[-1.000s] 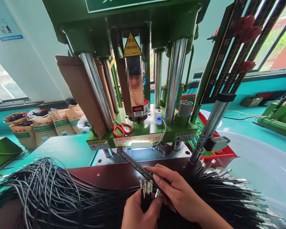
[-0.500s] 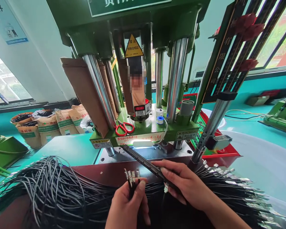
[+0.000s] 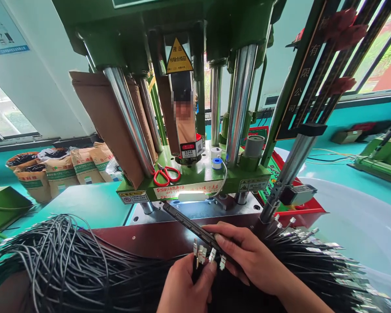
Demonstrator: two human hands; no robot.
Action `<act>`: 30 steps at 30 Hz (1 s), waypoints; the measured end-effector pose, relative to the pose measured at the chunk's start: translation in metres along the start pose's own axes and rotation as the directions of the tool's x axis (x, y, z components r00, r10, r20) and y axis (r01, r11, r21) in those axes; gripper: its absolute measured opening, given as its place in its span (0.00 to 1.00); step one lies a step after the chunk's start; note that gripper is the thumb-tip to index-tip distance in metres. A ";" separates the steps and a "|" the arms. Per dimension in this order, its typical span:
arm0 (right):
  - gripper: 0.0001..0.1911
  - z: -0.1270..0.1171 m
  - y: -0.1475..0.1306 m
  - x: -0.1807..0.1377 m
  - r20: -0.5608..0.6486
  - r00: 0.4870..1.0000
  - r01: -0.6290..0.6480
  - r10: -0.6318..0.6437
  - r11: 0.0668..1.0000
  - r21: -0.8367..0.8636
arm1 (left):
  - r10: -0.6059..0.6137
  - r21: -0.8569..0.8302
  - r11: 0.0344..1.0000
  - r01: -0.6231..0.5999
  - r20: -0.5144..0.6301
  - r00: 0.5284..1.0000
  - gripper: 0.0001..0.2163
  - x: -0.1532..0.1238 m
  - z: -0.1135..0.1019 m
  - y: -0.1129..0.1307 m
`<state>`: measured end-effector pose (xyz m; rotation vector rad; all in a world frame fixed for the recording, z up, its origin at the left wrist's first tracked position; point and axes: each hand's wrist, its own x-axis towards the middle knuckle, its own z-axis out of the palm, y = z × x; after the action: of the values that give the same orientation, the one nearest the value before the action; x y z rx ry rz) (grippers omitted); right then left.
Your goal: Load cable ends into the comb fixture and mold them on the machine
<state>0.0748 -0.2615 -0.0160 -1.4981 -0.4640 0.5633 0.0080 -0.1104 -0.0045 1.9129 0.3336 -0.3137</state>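
Observation:
My left hand (image 3: pixel 186 286) pinches a small bunch of black cables (image 3: pixel 199 256) upright, their metal plug tips pointing up. My right hand (image 3: pixel 247 257) grips a long black slotted bar (image 3: pixel 189 224) that slants up and left toward the machine's base; one or two plug tips hang under its fingers. The two hands almost touch, the plug tips sitting just below the bar. A thick heap of black cables (image 3: pixel 65 261) lies across my lap and the dark red bench edge (image 3: pixel 143 237).
A green vertical press (image 3: pixel 195 174) with chrome columns stands right ahead, red-handled scissors (image 3: pixel 165 174) and a blue tape roll (image 3: pixel 217 163) on its platen. Paper sacks (image 3: pixel 61 169) stand at left. A white tub (image 3: pixel 355 217) sits at right, beside a black railed frame (image 3: pixel 316 87).
My left hand with its bunch of plugs has moved right and slightly down, back close under the bar in my right hand. The view shifted a little.

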 end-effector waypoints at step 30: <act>0.31 -0.003 -0.004 -0.003 -0.031 0.999 -0.021 0.021 1.000 -0.004 | 0.101 -0.412 0.901 -0.133 -0.099 0.990 0.19 -0.005 -0.024 0.001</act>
<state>0.0744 -0.2652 -0.0122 -1.5156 -0.4267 0.5552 0.0053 -0.0885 0.0068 1.5138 0.3064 -0.0784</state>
